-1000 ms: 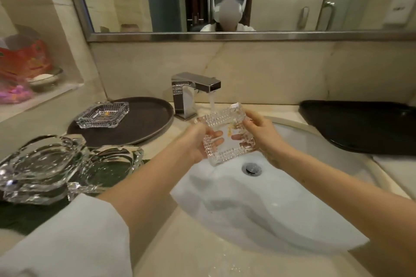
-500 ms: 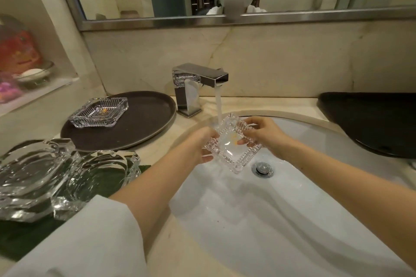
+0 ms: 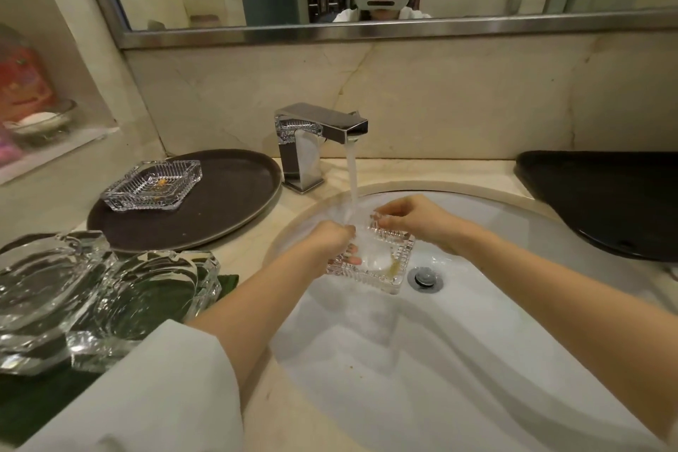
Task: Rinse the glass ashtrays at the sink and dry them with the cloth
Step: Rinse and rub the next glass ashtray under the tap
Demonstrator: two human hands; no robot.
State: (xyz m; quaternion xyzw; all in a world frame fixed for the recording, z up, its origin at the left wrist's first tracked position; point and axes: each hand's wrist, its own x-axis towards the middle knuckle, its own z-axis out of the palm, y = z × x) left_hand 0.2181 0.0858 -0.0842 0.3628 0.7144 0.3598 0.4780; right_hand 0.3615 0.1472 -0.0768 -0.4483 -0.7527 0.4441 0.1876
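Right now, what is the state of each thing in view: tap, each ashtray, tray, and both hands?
Tap: running.
Held ashtray: under the stream, tilted over the sink, yellowish bit inside.
Left hand: grips its near-left edge.
Right hand: pinches its far edge.
Tray ashtray: upright on the round tray, orange bits inside.
Two big ashtrays: on the counter, side by side.

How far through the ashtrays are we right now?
Done: I can't tell whether the two big ashtrays on the green cloth are rinsed. In hand: both hands, left and right, hold a ribbed ashtray under the water, yellow residue inside. Left: the ashtray on the tray is still dirty; drying hasn't begun.
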